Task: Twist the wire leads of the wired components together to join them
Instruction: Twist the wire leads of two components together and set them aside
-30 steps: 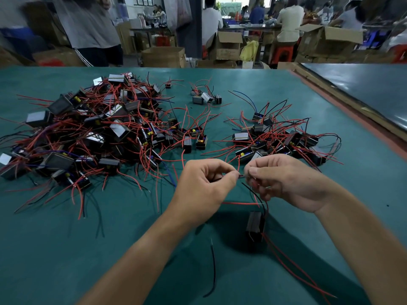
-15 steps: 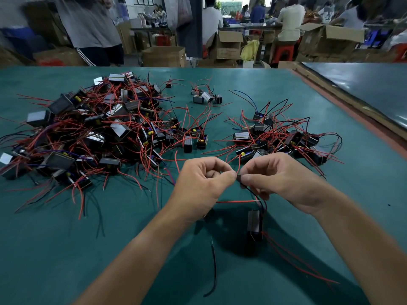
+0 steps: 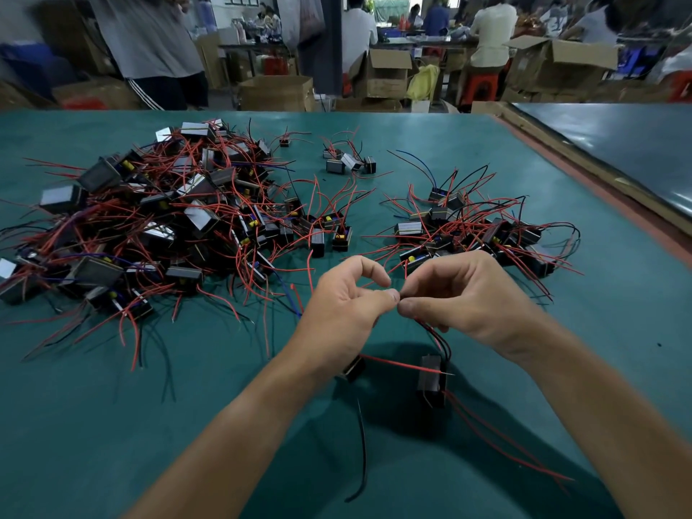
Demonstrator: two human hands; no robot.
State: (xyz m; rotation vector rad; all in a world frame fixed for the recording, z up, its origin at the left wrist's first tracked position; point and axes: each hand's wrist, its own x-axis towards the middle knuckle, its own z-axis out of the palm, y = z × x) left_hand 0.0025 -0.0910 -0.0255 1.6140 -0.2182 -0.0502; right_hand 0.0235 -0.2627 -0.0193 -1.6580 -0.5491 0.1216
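Note:
My left hand (image 3: 346, 307) and my right hand (image 3: 464, 297) meet fingertip to fingertip above the green table, both pinching the thin wire leads (image 3: 436, 337) between thumb and forefinger. The red and black leads run down from my right hand to a black boxy component (image 3: 430, 378) that hangs just under it. A second small black component (image 3: 354, 368) shows below my left wrist, partly hidden by the forearm. A red lead (image 3: 397, 364) spans between the two components, and a black lead (image 3: 362, 451) dangles toward me.
A big tangled heap of black components with red wires (image 3: 161, 226) covers the table's left half. A smaller heap (image 3: 475, 234) lies just beyond my hands on the right, and a few units (image 3: 348, 162) sit farther back. Cardboard boxes and people stand beyond the table's far edge.
My hands have stayed together at the wire ends, the fingers shifting slightly against each other. The hanging component has swung a little.

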